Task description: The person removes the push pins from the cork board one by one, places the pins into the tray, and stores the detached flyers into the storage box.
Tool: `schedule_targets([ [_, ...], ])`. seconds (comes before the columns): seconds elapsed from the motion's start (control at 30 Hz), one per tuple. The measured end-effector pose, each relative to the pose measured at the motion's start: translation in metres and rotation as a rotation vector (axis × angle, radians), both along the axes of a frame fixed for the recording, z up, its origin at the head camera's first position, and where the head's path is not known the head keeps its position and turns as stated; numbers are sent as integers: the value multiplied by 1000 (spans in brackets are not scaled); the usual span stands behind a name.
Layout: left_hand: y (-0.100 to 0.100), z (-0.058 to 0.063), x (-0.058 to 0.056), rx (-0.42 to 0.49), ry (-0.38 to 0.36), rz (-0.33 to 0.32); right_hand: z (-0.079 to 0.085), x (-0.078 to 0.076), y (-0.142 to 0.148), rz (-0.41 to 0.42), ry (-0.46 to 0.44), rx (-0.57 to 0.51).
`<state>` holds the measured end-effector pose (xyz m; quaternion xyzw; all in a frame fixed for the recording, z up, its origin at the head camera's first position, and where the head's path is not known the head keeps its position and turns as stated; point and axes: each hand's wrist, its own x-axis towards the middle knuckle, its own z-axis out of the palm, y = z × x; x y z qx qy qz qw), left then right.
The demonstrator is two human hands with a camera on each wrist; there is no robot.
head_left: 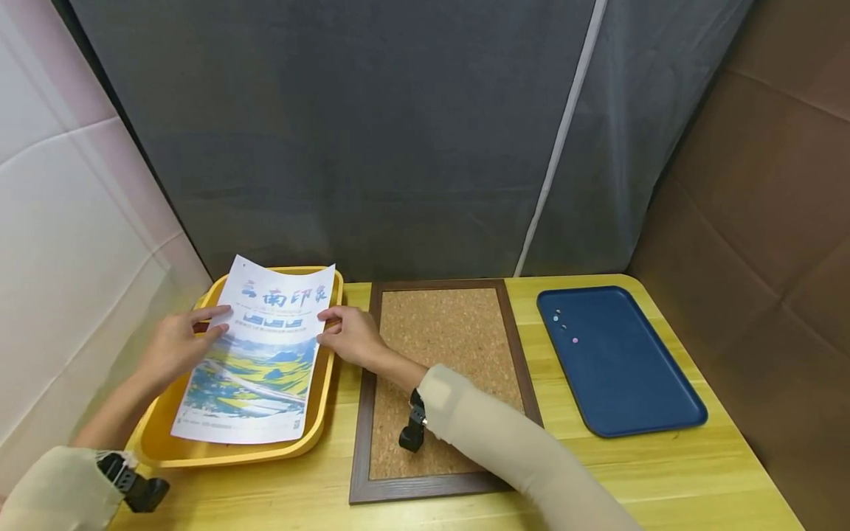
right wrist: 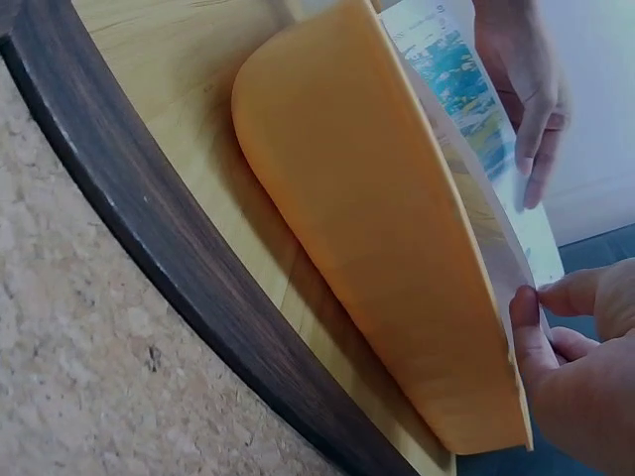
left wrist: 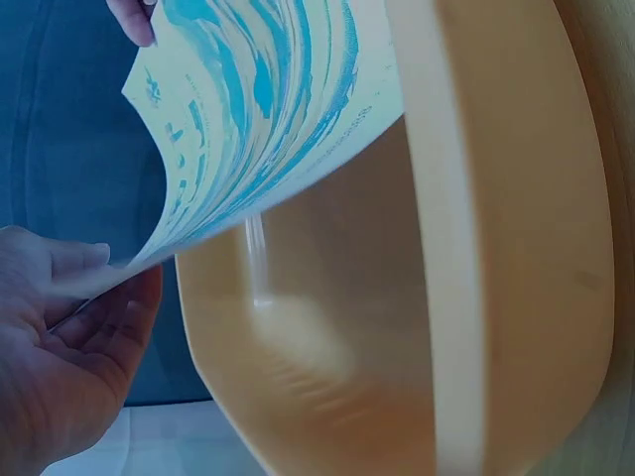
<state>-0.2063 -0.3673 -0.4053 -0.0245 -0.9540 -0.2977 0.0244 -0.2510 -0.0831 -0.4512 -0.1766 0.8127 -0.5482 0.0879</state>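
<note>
Both hands hold a printed poster by its side edges, over the yellow basin. It carries a green and blue landscape below large blue characters. My left hand pinches the left edge between thumb and fingers. On the opposite edge, my right hand pinches the sheet the same way. In the left wrist view the poster bows, with the basin's inside visible beneath it. The right wrist view shows the right hand's fingertips on the sheet's edge, just beyond the basin's rim.
A cork board in a dark wooden frame lies beside the basin, under the right forearm. Farther right is a blue tray with several small pins near its left edge. A grey curtain hangs behind the wooden table.
</note>
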Motion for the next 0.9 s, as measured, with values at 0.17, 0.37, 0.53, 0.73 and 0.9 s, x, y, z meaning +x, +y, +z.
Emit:
schedule_targets([
  [0.17,-4,0,0,-15,-24,12,-4,-1,-7,-22,3,17],
  [0.37,-7,-2,2,-19,-72,16,-3,-1,-10,-35,9,24],
  [0.53,-8,-4,3,-26,-83,10,-1,-1,-10,-37,32,41],
  [0.73,-9,-5,-1,-70,-56,12,1,-4,-3,-19,128,58],
  [0.9,-10,-8,-2,-96,-21,-7,8,-5,9,7,135,48],
])
